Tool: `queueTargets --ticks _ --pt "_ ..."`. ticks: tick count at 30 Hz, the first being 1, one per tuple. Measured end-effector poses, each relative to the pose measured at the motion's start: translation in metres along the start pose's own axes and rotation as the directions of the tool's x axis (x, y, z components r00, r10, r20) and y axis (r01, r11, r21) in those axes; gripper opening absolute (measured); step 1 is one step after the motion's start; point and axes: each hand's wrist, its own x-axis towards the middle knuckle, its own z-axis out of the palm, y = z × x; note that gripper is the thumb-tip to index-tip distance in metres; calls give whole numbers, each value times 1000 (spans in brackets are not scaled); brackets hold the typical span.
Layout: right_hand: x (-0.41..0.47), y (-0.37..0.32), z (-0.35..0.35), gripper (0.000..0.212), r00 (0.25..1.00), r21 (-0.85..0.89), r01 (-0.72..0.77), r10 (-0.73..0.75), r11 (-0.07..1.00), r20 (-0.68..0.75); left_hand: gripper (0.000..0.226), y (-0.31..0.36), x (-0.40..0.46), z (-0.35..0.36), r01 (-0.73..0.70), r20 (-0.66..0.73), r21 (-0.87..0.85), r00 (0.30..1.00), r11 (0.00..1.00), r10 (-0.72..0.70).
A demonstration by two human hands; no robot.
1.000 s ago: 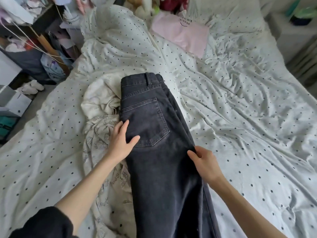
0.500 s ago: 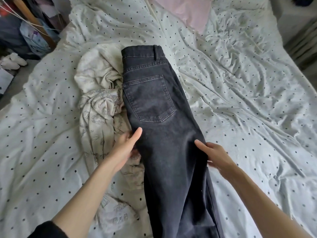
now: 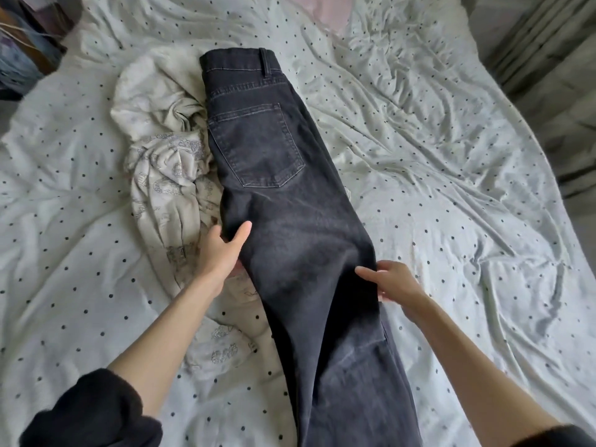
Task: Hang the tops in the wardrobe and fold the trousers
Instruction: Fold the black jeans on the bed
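Jeans flat on the bed, one hand at each edge

Jeans (image 3: 290,240), dark and folded leg over leg, lie lengthwise on the dotted bed sheet (image 3: 451,188), waistband far, back pocket up. Left hand (image 3: 222,253) grips the left edge below the pocket, thumb on top, fingers tucked under the denim. Right hand (image 3: 390,282) pinches the right edge, thumb lying on the cloth. A crumpled cream printed garment (image 3: 164,175) lies just left of the jeans, partly beneath them. A pink cloth (image 3: 335,11) lies at the head of the bed.

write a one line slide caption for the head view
Both hands, left and right, grip the edges of dark jeans on a polka-dot bed.
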Motion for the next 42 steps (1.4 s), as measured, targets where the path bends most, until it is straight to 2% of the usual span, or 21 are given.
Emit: queueTargets --ticks 3,4,6,8,11,13,15,17,20,23,27,30,33,36,39,42 --pt "-19 29 2 48 998 -33 -30 31 999 45 40 -24 -35 4 36 23 -71 999 997 -35" --pt "-24 35 3 46 996 -19 -41 43 999 77 45 -29 -43 6 41 36 -96 999 995 -37" --pt "-37 45 4 33 988 -17 -27 29 999 149 73 -37 -65 13 9 50 -161 999 987 -1" --pt "-47 50 3 23 990 -82 22 -10 996 142 80 -44 -90 20 -26 57 -190 998 981 38" --pt "-52 57 -6 36 1000 -198 28 -27 980 10 52 -58 -126 31 45 118 -208 993 977 -21" --pt "-51 61 -11 38 995 -247 70 -85 966 -52 55 -67 -138 34 48 137 -197 990 979 -21" --pt "-54 75 -19 45 987 -259 145 -157 955 -27 63 -78 -151 40 49 111 -173 993 984 -30" --pt "-59 97 -24 48 983 -269 185 -175 945 59 56 -93 -166 49 57 33 -127 998 990 -54" --pt "-64 142 -27 50 980 -227 168 -137 959 144 26 -124 -188 63 35 -102 -42 994 998 -40" --pt "-67 176 -26 51 982 -180 172 -153 968 113 18 -148 -203 69 77 -187 2 979 997 -76" --pt "-74 206 -24 53 980 -154 186 -172 970 98 25 -177 -229 77 122 -172 101 980 987 -104" --pt "-87 226 -25 54 980 -177 181 -164 967 109 19 -201 -249 79 175 -183 66 970 982 -161" --pt "-100 261 -23 53 982 -122 107 -86 987 167 12 -216 -269 82 193 -214 46 960 980 -179" --pt "-119 304 -18 43 983 -20 3 1 1000 186 15 -230 -295 86 138 -214 73 969 988 -120" --pt "-135 331 -15 31 983 19 10 -13 1000 181 33 -254 -319 90 128 -170 56 978 990 -117" --pt "-151 346 -11 13 976 29 42 -47 999 211 13 -278 -344 90 140 -48 -25 989 990 -141"
